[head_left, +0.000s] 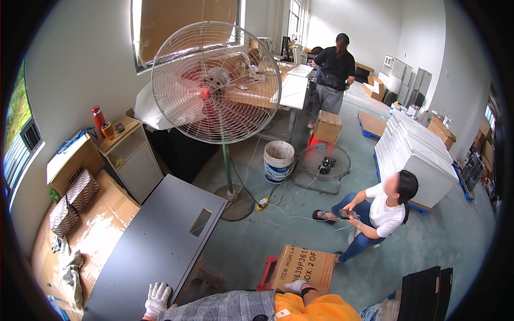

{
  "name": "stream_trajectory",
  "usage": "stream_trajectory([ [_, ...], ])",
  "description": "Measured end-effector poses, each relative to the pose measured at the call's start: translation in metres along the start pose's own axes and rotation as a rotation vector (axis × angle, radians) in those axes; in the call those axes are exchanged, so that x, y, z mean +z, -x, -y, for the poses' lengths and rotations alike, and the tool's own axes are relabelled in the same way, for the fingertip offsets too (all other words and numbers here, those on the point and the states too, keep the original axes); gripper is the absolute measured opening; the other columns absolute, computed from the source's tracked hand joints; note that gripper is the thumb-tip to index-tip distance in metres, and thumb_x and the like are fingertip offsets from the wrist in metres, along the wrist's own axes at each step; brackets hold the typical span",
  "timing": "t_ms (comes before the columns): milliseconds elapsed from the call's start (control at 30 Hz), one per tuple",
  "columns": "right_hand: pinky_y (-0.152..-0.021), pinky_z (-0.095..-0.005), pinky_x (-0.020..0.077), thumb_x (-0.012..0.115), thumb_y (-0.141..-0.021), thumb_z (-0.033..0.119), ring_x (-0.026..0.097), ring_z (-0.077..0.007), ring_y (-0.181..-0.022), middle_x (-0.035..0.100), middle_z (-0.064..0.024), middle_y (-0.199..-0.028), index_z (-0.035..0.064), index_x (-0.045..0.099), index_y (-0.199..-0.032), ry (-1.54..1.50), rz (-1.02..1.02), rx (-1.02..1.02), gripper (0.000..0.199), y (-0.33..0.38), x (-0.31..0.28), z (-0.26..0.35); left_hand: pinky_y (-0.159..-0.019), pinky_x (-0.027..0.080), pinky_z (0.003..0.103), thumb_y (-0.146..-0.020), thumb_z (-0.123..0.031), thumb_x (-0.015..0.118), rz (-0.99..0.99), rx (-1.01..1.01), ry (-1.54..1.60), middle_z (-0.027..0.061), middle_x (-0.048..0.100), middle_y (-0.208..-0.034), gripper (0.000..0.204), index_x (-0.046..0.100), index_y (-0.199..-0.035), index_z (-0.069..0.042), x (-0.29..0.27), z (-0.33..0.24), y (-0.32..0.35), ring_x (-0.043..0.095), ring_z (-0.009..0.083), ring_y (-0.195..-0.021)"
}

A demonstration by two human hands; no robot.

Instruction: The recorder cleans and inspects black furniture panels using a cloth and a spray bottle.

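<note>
Grey panel (155, 246) lies flat, its near edge under the left hand (157, 298), whose gloved fingers rest spread on it, gripping nothing. Right of that, the right hand (296, 287), gloved and loosely curled, touches the cardboard box (305, 265); whether it grips is unclear.

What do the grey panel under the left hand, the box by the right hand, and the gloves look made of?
Grey panel: probably coated board or sheet metal, judging by its flat matte face and clean rectangular cutout; which one is unclear.
Box: brown corrugated cardboard, printed.
Left hand and right hand: white knitted work gloves, likely cotton.
</note>
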State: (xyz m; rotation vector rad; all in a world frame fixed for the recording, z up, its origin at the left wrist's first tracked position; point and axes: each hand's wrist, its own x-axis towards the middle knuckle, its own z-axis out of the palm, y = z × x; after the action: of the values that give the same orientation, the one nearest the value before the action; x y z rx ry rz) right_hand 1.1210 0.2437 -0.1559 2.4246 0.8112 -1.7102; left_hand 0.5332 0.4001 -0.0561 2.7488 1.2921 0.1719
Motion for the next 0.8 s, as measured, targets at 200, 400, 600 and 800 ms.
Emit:
stream_trajectory([
  [200, -0.099, -0.0375, 0.0393, 0.056, -0.081, 0.053, 0.051, -0.0299, -0.120, 0.053, -0.0149, -0.132, 0.0115, 0.053, -0.131, -0.001, 0.008, 0.029, 0.065, 0.023, -0.005, 0.012, -0.110, 0.021, 0.058, -0.080, -0.046, 0.054, -0.013, 0.008, 0.025, 0.0141, 0.045, -0.136, 0.057, 0.051, -0.126, -0.014, -0.005, -0.002, -0.001, 0.036, 0.0387, -0.130],
  [400, -0.094, -0.0341, 0.0425, 0.058, -0.079, 0.050, 0.056, -0.0280, -0.112, 0.058, -0.0146, -0.126, 0.0074, 0.057, -0.125, 0.028, -0.051, 0.006, 0.063, 0.011, -0.001, 0.007, -0.110, 0.020, 0.058, -0.079, -0.048, 0.054, 0.002, -0.013, 0.033, 0.0140, 0.044, -0.137, 0.059, 0.051, -0.127, -0.013, -0.008, -0.006, 0.001, 0.035, 0.0388, -0.131],
  [600, -0.093, -0.0339, 0.0431, 0.061, -0.080, 0.045, 0.057, -0.0264, -0.109, 0.059, -0.0137, -0.124, 0.0072, 0.057, -0.125, -0.004, -0.058, 0.017, 0.058, 0.012, 0.002, 0.010, -0.110, 0.020, 0.058, -0.079, -0.048, 0.055, 0.023, -0.015, 0.027, 0.0154, 0.044, -0.135, 0.060, 0.051, -0.126, -0.012, -0.005, -0.003, 0.002, 0.036, 0.0395, -0.130],
  [800, -0.100, -0.0386, 0.0380, 0.064, -0.078, 0.052, 0.051, -0.0292, -0.120, 0.055, -0.0135, -0.130, 0.0121, 0.057, -0.127, -0.059, -0.034, 0.033, 0.063, 0.018, 0.001, 0.012, -0.104, 0.028, 0.061, -0.077, -0.041, 0.061, -0.071, 0.165, -0.111, 0.0169, 0.046, -0.132, 0.054, 0.052, -0.121, -0.009, 0.007, 0.014, -0.006, 0.039, 0.0425, -0.124],
])
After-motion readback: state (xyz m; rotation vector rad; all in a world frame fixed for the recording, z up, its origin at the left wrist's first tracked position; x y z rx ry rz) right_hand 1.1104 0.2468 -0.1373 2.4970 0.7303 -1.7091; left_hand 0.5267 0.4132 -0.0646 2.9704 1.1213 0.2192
